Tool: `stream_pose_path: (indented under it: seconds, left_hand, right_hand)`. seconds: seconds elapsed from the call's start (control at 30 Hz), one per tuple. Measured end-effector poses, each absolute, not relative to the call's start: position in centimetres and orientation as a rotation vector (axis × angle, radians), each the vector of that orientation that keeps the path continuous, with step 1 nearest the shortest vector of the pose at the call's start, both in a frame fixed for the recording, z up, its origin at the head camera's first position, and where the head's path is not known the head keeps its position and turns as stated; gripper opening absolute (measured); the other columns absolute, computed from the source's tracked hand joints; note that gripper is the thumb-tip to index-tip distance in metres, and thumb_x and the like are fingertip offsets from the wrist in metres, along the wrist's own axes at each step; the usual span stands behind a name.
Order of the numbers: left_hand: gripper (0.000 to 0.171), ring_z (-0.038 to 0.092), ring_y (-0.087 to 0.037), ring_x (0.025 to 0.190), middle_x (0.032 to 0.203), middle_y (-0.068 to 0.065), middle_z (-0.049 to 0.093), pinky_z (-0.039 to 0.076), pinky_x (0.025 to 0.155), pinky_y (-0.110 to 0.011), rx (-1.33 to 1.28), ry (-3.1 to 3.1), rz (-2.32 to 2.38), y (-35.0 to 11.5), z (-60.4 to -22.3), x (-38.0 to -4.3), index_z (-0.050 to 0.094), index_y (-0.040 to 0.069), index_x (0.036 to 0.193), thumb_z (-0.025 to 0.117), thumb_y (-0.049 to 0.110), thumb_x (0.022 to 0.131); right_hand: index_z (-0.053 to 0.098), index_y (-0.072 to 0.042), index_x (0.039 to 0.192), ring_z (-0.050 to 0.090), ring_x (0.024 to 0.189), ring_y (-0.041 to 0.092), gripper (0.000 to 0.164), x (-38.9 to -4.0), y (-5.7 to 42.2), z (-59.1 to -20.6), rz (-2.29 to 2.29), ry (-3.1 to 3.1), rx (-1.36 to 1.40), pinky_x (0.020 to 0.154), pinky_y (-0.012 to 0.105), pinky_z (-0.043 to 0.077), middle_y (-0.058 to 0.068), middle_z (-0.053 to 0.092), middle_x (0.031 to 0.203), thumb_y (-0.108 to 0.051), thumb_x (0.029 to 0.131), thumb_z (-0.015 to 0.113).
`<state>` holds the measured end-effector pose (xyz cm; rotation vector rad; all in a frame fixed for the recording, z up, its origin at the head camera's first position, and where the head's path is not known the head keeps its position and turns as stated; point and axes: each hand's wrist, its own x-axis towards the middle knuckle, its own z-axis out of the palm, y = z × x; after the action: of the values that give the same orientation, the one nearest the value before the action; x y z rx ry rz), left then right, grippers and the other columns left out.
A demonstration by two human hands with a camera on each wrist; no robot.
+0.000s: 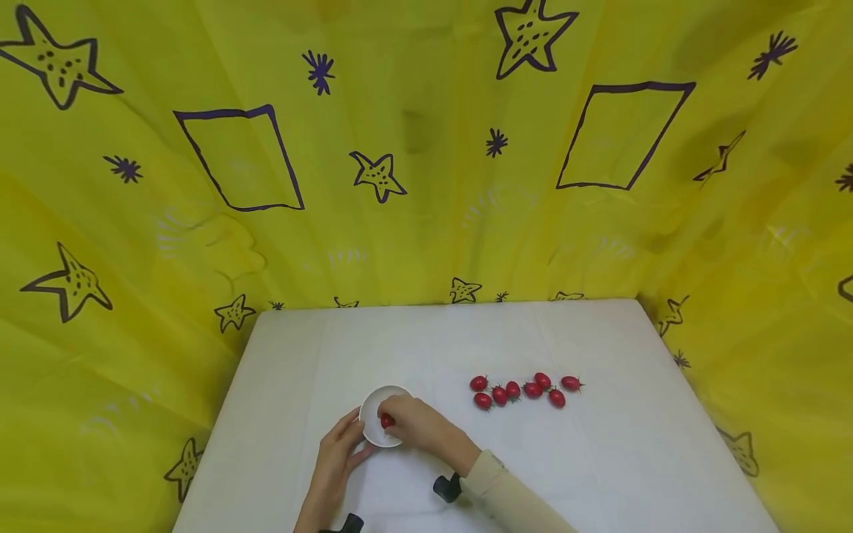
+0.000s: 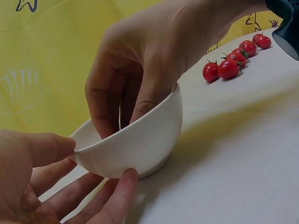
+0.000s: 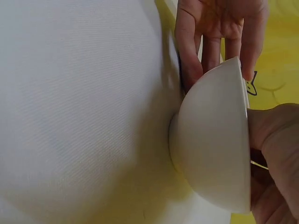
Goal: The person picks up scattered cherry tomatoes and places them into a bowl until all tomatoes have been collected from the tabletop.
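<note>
Creased yellow drapery (image 1: pixel 426 237), inked with dark stars, hangs behind a finely woven white tabletop (image 1: pixel 600 466). At lower centre of the frame we see the left hand (image 1: pixel 336 451) curved against a smooth, round white bowl (image 1: pixel 373 408), fingers at rim and outer wall, while the right hand (image 1: pixel 413 422) dips inside, pinching one tomato (image 1: pixel 387 420) — whether it touches bottom, we cannot tell. Right of centre we log loose cherry tomatoes (image 1: pixel 532 389) — glossy, oval, green-stemmed — strung crosswise beyond the bowl, right hand nearer.
</note>
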<state>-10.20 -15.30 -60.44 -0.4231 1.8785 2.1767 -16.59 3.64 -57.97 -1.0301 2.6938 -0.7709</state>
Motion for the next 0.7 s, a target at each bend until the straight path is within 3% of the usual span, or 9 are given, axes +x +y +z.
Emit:
stream_pose_path:
  seconds: [0.33, 0.7]
  left_hand:
    - [0.06, 0.06, -0.03, 0.134, 0.154, -0.029, 0.047, 0.062, 0.104, -0.043, -0.414, 1.879, 2.182, -15.32, -60.56, -10.18, 0.038, -0.002, 0.158, 0.056, 0.027, 0.109]
    - [0.059, 0.063, -0.026, 0.129, 0.153, -0.03, 0.049, 0.062, 0.102, -0.041, -0.401, 1.875, 2.199, -15.27, -60.44, -10.13, 0.038, -0.004, 0.157, 0.056, 0.024, 0.108]
  right_hand:
    - [0.071, -0.012, 0.103, 0.052, 0.081, 0.002, 0.015, -16.41, 3.1, -57.63, -0.683, 2.729, -1.068, 0.074, 0.01, 0.049, -0.005, 0.064, 0.094, -0.012, 0.092, 0.08]
    - [0.073, -0.011, 0.112, 0.059, 0.092, 0.004, 0.023, -15.93, 3.51, -57.06, -0.721, 2.723, -1.059, 0.085, 0.016, 0.057, -0.002, 0.071, 0.105, -0.019, 0.092, 0.08]
